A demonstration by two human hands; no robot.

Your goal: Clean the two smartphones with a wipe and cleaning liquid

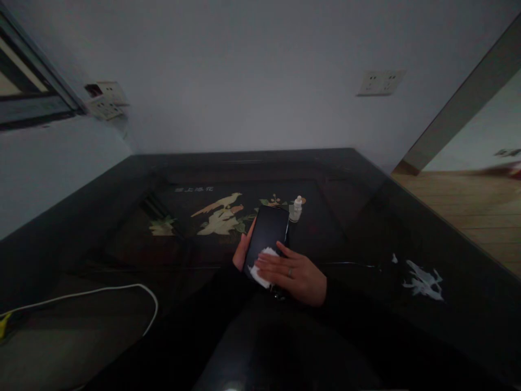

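My left hand is closed around the left edge of a dark smartphone, whose black screen faces up toward me. Most of that hand's fingers are hidden beneath the phone. A crumpled white tissue lies against the lower part of the screen. My right hand, with a ring on one finger, presses the tissue there, its fingers together. Just beyond the phone's upper right corner a small white bottle stands upright on the table.
The dark glossy table bears an inlaid bird-and-flower picture. Torn white scraps lie at the right. A white cable curves across the left side. Wall sockets are on the wall behind.
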